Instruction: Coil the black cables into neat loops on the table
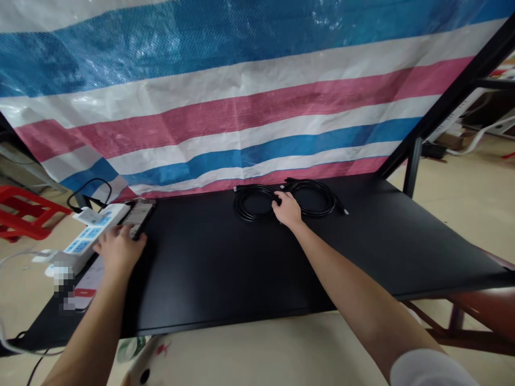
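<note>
Right hand [287, 209] was down at the far middle of the black table [241, 268], knuckles up, fingers curled over the spot where two black cable loops met: left coil [251, 202] on one side, right coil [317, 197] on the other. The palm hid the grip, so I couldn't tell whether it closed on a strand. Left hand [116, 247] lay flat and spread, fingertips on a dark flat device [139, 214], partly pixelated and hard to identify, just beside a white power strip [90, 233]. Striped tarp [241, 107] hung behind.
</note>
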The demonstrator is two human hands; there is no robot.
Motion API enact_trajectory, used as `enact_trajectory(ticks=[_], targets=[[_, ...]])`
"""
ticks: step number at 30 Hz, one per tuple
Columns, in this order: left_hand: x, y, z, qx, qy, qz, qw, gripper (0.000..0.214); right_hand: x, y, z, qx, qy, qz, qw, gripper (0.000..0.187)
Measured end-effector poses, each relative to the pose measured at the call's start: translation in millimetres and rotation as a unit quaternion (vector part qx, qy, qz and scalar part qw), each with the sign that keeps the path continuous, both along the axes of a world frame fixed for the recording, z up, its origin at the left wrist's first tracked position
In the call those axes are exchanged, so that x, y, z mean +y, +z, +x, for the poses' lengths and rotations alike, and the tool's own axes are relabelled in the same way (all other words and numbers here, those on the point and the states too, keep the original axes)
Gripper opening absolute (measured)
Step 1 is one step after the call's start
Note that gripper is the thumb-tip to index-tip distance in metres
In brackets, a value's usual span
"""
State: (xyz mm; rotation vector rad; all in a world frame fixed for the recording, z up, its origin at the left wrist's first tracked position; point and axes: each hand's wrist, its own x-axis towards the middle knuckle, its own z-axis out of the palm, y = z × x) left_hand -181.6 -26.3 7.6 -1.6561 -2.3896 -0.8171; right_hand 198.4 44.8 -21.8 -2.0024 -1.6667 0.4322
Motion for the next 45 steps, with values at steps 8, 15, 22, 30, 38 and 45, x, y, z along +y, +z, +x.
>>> enact_trajectory(ticks=[8,15,22,30,38,45], targets=[[2.5,-11.6,-19.4,-0.052,0.036,0.027,0.998,0.027,1.8,-3.6,0.7,0.008,-0.002,0.013,1.000,0.039],[2.1,-10.1,-20.9,-0.070,0.033,0.019,0.997,0.017,2.3,-6.4,0.8,0.014,0.000,0.027,1.000,0.039],[0.5,-11.0,-20.5,-0.061,0.051,0.016,0.997,0.022,4.2,-9.8,2.1,0.010,0.002,0.034,0.999,0.039],[1.9,-13.5,-22.6,-0.074,0.004,0.035,0.997,0.025,2.2,-5.6,0.3,0.010,-0.004,0.021,1.000,0.040],[0.6,-15.4,-21.6,-0.069,0.009,0.045,0.997,0.029,1.0,-3.2,0.1,0.015,-0.005,0.019,1.000,0.039],[0.7,-8.4,-21.1,-0.030,0.057,-0.046,0.997,0.046,6.9,-14.5,2.6,0.026,-0.008,0.062,0.998,0.035]])
